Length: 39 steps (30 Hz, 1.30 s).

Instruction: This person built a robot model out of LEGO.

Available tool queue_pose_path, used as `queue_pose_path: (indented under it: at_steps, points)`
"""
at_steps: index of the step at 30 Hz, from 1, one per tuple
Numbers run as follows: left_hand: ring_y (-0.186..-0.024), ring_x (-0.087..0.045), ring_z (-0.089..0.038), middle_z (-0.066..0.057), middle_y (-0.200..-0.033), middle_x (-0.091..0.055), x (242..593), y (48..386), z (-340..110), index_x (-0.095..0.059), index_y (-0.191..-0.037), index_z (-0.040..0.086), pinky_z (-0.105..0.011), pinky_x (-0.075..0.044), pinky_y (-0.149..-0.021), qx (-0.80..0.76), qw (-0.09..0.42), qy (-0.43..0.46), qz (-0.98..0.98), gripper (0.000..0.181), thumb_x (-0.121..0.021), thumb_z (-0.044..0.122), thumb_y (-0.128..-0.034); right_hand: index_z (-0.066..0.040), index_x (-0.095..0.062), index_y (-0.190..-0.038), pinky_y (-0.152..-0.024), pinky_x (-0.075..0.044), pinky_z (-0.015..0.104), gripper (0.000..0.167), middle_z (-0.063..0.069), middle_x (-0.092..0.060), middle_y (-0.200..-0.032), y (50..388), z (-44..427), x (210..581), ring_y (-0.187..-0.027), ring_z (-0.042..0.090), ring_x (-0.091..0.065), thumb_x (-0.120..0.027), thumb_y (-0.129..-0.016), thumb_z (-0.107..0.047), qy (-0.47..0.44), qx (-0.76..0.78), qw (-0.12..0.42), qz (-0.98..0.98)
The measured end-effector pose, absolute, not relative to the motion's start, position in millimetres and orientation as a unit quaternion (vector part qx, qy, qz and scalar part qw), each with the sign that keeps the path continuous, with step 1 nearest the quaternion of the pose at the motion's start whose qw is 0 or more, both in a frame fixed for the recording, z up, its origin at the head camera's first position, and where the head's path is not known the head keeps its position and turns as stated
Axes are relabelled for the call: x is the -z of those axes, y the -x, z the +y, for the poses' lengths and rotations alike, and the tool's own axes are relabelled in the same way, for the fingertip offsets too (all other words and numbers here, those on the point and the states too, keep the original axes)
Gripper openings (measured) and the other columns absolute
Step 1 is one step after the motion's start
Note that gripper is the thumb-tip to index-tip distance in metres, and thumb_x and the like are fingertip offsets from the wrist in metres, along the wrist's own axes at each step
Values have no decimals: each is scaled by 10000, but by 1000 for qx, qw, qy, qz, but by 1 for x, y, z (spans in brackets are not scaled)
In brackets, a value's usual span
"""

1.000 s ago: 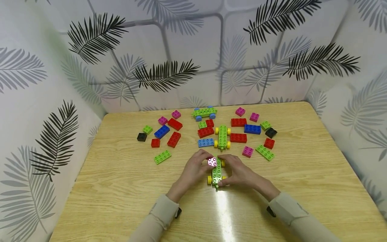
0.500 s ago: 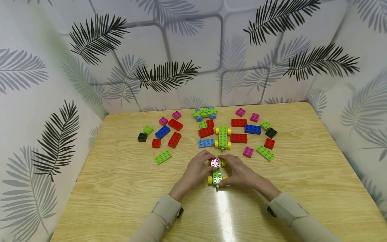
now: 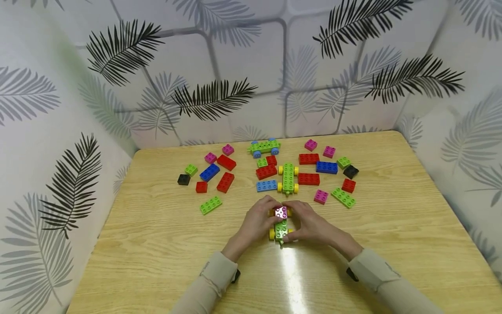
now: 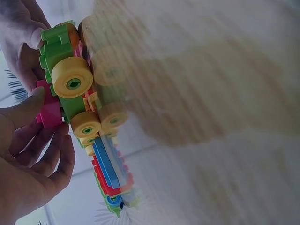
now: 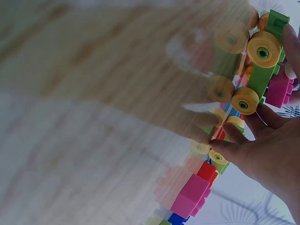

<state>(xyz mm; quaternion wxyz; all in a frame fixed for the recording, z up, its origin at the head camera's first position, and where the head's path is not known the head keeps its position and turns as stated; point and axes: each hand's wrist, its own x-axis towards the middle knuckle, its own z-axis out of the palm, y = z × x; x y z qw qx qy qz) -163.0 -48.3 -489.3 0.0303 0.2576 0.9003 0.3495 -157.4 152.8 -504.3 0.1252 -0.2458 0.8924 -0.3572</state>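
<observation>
My left hand (image 3: 255,222) pinches a pink building brick (image 3: 280,212) between thumb and fingers. The brick sits over the far end of a green wheeled base (image 3: 280,231) with yellow wheels. In the left wrist view the pink brick (image 4: 50,110) meets the base's studded side; whether it is fully seated I cannot tell. My right hand (image 3: 311,222) holds that base lengthwise, thumb on the near end and fingers by the far end. The right wrist view shows the base (image 5: 261,82) standing on its wheels on the shiny tabletop.
Beyond my hands stands another green base with yellow wheels (image 3: 288,179). A green base with blue wheels (image 3: 264,147) is at the back edge. Loose bricks lie on both sides, among them a light blue brick (image 3: 266,186) and a lime brick (image 3: 211,205).
My left hand has moved slightly right, bringing the pink brick from the base's left side to over its far end. The right hand has stayed on the base.
</observation>
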Motion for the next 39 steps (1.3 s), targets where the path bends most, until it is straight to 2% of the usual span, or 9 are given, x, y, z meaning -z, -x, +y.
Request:
queue_pose_path:
  at_steps: [15, 25, 35, 39]
  points:
    - [-989, -561, -165, -34, -1063, -601, 494, 169, -50, -679, -1143, 27, -282, -474, -891, -348, 31, -279, 895, 293, -713, 148, -879, -75, -402, -1417, -1067, -318, 552, 952, 144, -437, -1425, 157, 154, 505, -1334, 364, -355, -856, -672, -456, 245, 358, 130, 892]
    - [-936, -574, -206, -38, -1017, -588, 490, 171, -51, -676, -1172, 13, -256, -473, -808, -346, 54, -272, 896, 306, -705, 99, -881, -63, -377, -1438, -1071, -307, 557, 986, 157, -418, -1441, 157, 154, 506, -1342, 373, -341, -851, -672, -464, 242, 357, 135, 892]
    - [-887, -556, -161, -9, -980, -571, 483, 175, -50, -679, -1182, 31, -220, -462, -773, -294, 47, -293, 909, 324, -716, 138, -878, -48, -383, -1429, -1059, -319, 566, 982, 177, -428, -1424, 158, 155, 507, -1323, 388, -360, -849, -673, -466, 248, 360, 121, 891]
    - [-832, -526, -116, 8, -966, -571, 481, 173, -49, -681, -1193, 56, -206, -444, -722, -240, 32, -301, 922, 337, -713, 188, -884, -46, -386, -1428, -1063, -315, 564, 980, 176, -426, -1428, 158, 154, 507, -1328, 388, -356, -850, -673, -464, 248, 359, 124, 891]
